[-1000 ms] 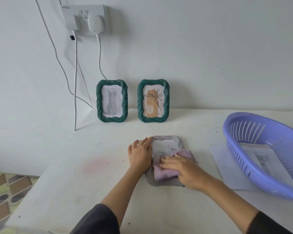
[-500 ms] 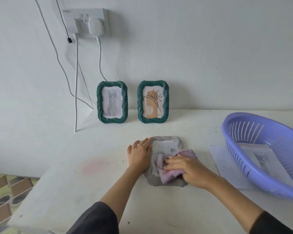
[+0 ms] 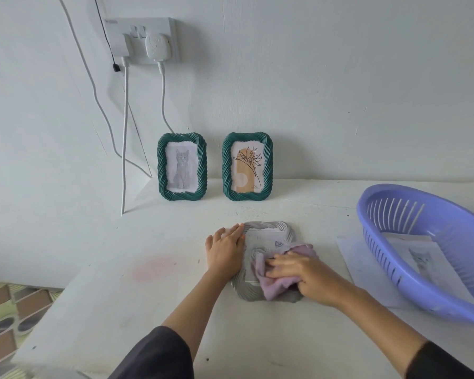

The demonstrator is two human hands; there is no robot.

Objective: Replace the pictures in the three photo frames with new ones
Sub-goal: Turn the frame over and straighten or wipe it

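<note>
A grey twisted-rim photo frame [image 3: 268,228] lies flat on the white table [image 3: 148,296], glass side up. My left hand [image 3: 226,250] rests flat on its left edge, fingers straight. My right hand [image 3: 298,272] presses a crumpled lilac cloth [image 3: 271,285] onto the frame's glass, fingers lying over the cloth. Two green twisted-rim frames stand against the wall. The left green frame [image 3: 181,166] shows a grey cat. The right green frame [image 3: 247,166] shows a plant drawing on an orange arch.
A purple slotted basket [image 3: 411,242] sits tilted at the right with a printed cat picture [image 3: 422,261] inside. A sheet of paper [image 3: 353,263] lies under it. A wall socket [image 3: 143,41] with chargers and hanging cables is at upper left. The table's left edge drops to patterned floor.
My right hand has slid the cloth a little across the grey frame's glass. My left hand stays on the frame's left edge.
</note>
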